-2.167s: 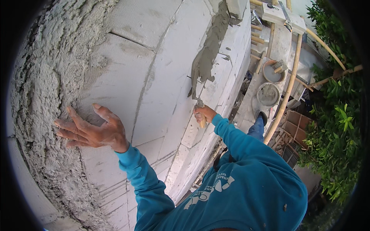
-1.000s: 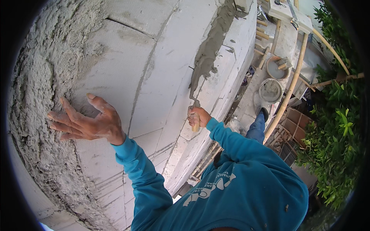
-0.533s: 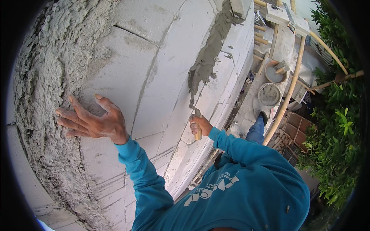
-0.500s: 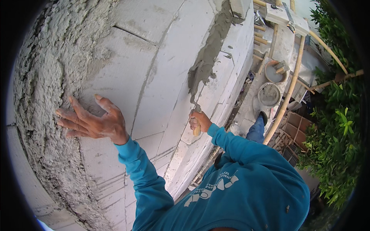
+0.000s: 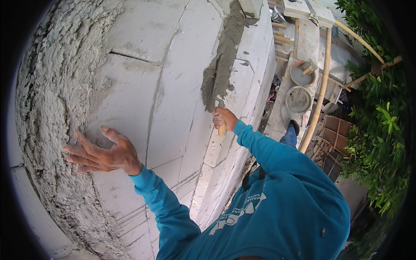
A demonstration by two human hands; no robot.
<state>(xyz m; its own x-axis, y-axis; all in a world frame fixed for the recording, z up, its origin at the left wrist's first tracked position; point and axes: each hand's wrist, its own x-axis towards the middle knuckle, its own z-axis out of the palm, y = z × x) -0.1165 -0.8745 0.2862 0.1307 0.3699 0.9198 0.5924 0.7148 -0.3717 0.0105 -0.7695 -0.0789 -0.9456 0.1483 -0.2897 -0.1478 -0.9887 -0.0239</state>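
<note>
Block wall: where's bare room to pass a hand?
Bare block face lies between the left hand and the grey mortar strip. Crowded: around the right hand and trowel handle, and by the foot, where two buckets stand.

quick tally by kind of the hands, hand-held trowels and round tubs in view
Hands: 2 (left hand, right hand)
Trowel in the right hand: 1
Round tubs: 2 (farther tub, nearer tub)
Total: 5

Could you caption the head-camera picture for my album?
Right hand gripping a trowel at grey mortar on a pale block wall, left hand spread over a rough surface.
</note>
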